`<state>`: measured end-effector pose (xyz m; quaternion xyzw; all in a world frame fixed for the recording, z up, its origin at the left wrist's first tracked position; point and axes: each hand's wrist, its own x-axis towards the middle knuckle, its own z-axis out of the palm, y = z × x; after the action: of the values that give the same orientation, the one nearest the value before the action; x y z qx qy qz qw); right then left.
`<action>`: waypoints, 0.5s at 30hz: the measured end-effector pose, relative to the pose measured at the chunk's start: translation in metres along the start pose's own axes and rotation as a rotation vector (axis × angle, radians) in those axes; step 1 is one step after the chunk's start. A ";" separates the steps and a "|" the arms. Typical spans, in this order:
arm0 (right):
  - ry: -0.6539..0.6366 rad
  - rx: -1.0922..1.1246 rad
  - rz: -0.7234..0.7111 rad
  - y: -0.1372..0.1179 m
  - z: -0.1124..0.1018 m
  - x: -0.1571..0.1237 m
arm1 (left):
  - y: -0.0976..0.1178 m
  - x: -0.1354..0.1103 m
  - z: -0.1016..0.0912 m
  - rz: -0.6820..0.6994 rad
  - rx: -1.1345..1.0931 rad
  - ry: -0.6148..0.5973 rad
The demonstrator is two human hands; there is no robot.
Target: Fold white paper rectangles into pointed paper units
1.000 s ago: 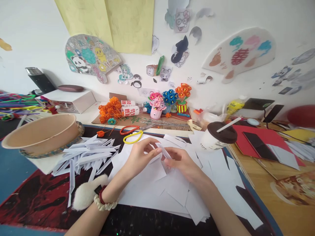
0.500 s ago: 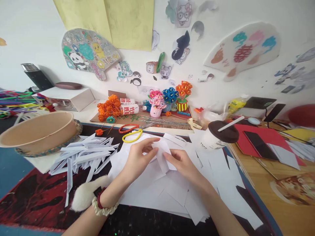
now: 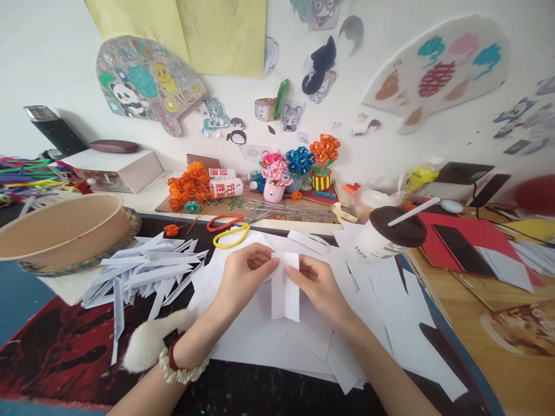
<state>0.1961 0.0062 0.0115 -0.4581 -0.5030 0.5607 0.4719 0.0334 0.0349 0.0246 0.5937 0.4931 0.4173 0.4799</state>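
Fingers of the left hand (image 3: 250, 269) and right hand (image 3: 319, 283) pinch the upper part of a creased slip of white paper (image 3: 285, 301), one on each side, over loose white sheets (image 3: 247, 344), with a heap of folded strips (image 3: 150, 270) off to the left. For a neat fold, it would likely pay to keep the long edges parallel, steady the top corners and press a thumb evenly down each crease
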 end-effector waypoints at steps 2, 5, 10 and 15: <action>0.015 0.010 0.011 0.000 0.001 0.000 | 0.001 0.000 0.000 0.026 0.028 0.012; 0.057 -0.013 0.009 0.001 0.001 0.000 | 0.005 -0.003 0.001 0.119 0.175 0.056; 0.098 -0.006 0.018 0.002 0.000 -0.001 | 0.003 -0.012 0.008 0.473 0.521 0.226; 0.131 -0.010 0.009 0.000 0.002 -0.001 | -0.006 -0.017 0.008 0.824 0.892 0.314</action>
<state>0.1947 0.0047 0.0116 -0.4987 -0.4717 0.5291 0.4989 0.0372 0.0175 0.0169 0.8098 0.4150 0.4042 -0.0923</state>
